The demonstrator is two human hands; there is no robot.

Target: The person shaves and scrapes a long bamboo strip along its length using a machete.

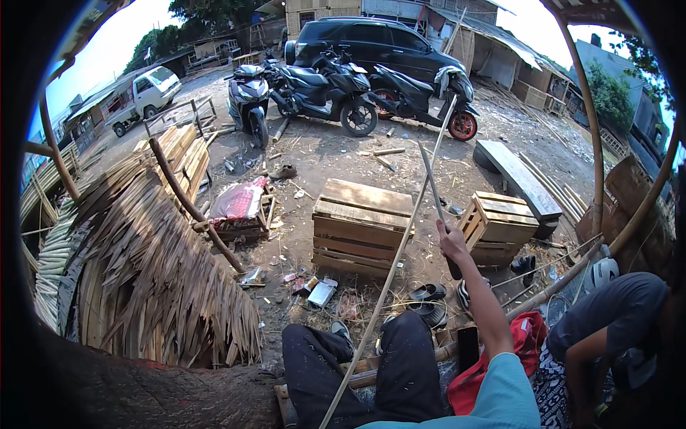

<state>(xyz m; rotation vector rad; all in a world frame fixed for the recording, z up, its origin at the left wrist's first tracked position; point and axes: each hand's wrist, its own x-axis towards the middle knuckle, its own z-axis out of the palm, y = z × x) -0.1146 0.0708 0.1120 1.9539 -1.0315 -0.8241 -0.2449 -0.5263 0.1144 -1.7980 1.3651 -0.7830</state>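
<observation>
My right arm in a light blue sleeve reaches forward, and my right hand [451,243] is closed round the handle of a machete [433,182]. Its long narrow blade points up and away from me, and the dark butt of the handle shows below my fist. A long, thin bamboo strip [389,275] slants from the lower edge, between my dark-trousered legs, far out to the upper right. The blade crosses the strip in the picture; whether they touch I cannot tell. My left hand is out of view.
Two wooden crates [361,239] [500,218] stand ahead. Layered dry thatch [171,264] fills the left. Beside me lie a red cloth bag [471,382] and a phone [468,347]. Another person [607,322] sits close on the right. Parked motorbikes [321,89] and a dark car [379,46] stand beyond.
</observation>
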